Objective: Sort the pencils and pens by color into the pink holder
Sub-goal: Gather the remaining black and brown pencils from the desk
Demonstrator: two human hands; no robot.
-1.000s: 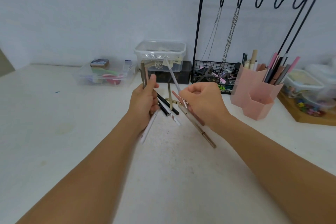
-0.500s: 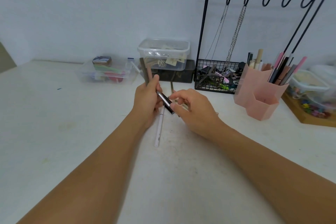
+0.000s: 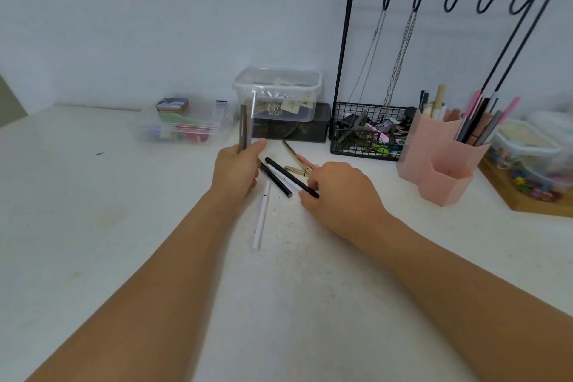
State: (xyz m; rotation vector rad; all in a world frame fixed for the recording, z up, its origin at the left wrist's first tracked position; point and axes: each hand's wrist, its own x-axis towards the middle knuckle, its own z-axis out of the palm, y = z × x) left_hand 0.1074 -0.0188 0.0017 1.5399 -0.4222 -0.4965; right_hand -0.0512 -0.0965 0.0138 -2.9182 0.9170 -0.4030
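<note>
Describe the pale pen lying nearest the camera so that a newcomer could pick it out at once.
Start at the pink holder on the right, then move left past both hands. The white pen lies below the left hand, pointing toward the camera, apart from the crossed black pens.

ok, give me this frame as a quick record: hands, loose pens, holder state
left hand: grips upright brown pencils
right hand: fingers on the long black pen lying on the table
loose on table: white pen, second black pen, gold pens, pink pen
pink holder: back compartments hold pens, front one looks empty
</note>
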